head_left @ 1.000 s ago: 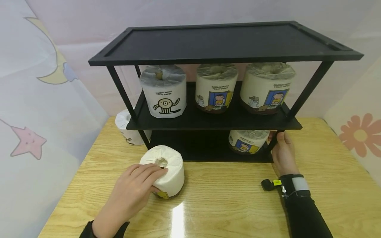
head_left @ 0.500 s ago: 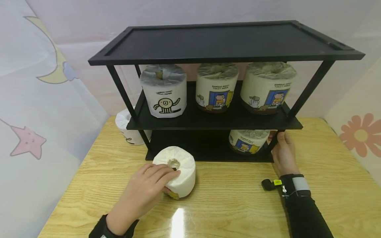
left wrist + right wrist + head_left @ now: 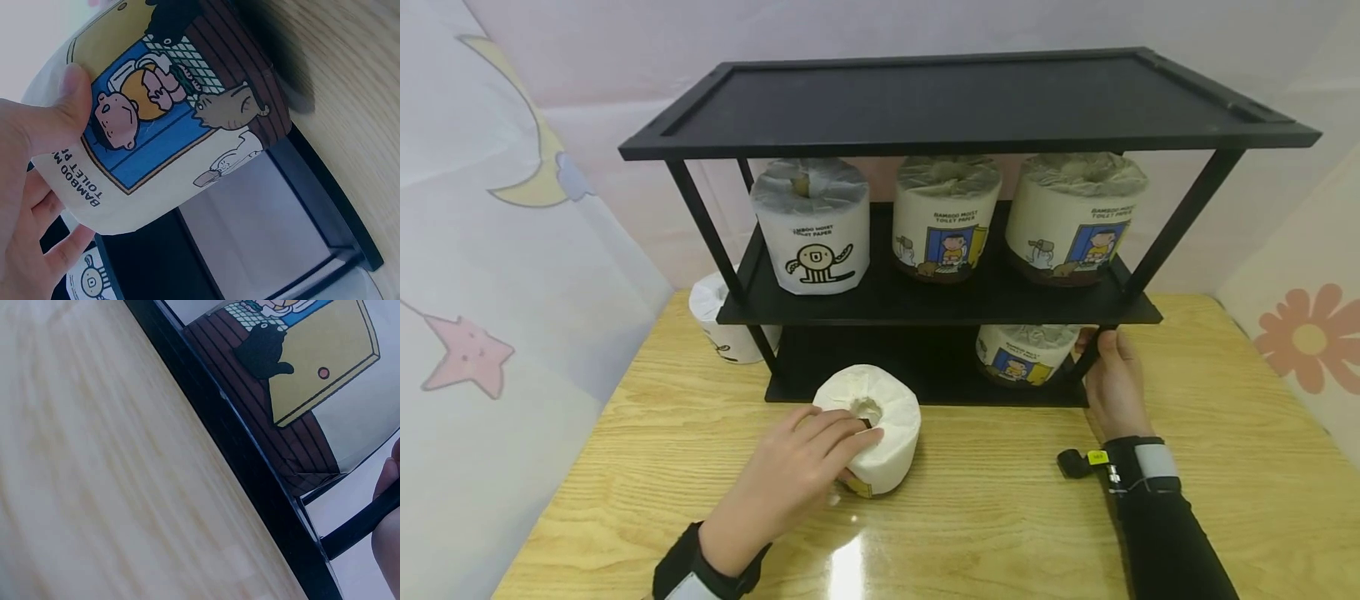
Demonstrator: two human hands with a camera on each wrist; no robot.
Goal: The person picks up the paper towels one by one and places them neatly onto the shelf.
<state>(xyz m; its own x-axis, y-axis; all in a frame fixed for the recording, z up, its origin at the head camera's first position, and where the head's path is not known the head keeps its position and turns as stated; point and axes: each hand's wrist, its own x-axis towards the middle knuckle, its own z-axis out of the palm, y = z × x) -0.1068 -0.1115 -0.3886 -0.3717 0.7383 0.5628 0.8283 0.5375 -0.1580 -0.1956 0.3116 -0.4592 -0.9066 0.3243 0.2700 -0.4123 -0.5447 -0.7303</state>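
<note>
My left hand [image 3: 801, 467] grips a wrapped toilet paper roll [image 3: 897, 442] in front of the black rack [image 3: 940, 308], its fingertips at the core hole on top. The left wrist view shows the thumb [image 3: 75, 94] against the roll's printed side, which has a cartoon figure and a cat. At the rack's lower right corner, my right hand [image 3: 1116, 387] holds the thin upright post [image 3: 1086, 360], fingers partly hidden behind it. Beside that post, on the bottom shelf, stands another roll [image 3: 1026, 357]; the right wrist view shows its printed wrapper [image 3: 275, 369] close up.
On the middle shelf stand three rolls, a left one [image 3: 812, 237], a middle one [image 3: 946, 225] and a right one [image 3: 1075, 225]. Another white roll [image 3: 718, 321] lies on the wooden table [image 3: 985, 517] behind the rack's left side. A printed cloth backdrop [image 3: 587, 267] surrounds the table.
My left hand has moved the toilet paper roll rightward along the front of the rack. The right hand has stayed on the post.
</note>
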